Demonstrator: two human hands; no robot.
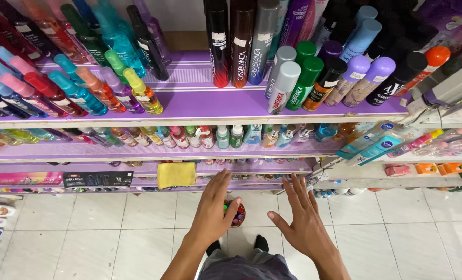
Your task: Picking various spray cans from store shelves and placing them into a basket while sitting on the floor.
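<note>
Both hands empty, grip wide on each: left hand (211, 211) and right hand (304, 220) held out flat, fingers spread, palms down, side by side and a little apart. Neither touches anything.

Landmark: the purple shelf unit (200, 106), seen from above. Hands hover in front of its lowest tier, over the white tile floor (111, 228).

Directly under the left hand, on the floor just in front of the bottom shelf: a small round basket (238, 213) of mixed coloured small items, partly hidden by the thumb. Contents too small to tell apart.

On the lowest tier, left of the hands: a yellow cloth (176, 175). Top tier carries tall spray cans (241, 41) and, toward its left end, coloured spray bottles (85, 88); the middle tier holds a row of small bottles (210, 136).

Judgement: this looks like a reach toward the low end of the shelf, nothing grasped yet. Closest candidate is the basket. Taking it would call for the left hand to drop and close around its rim.
</note>
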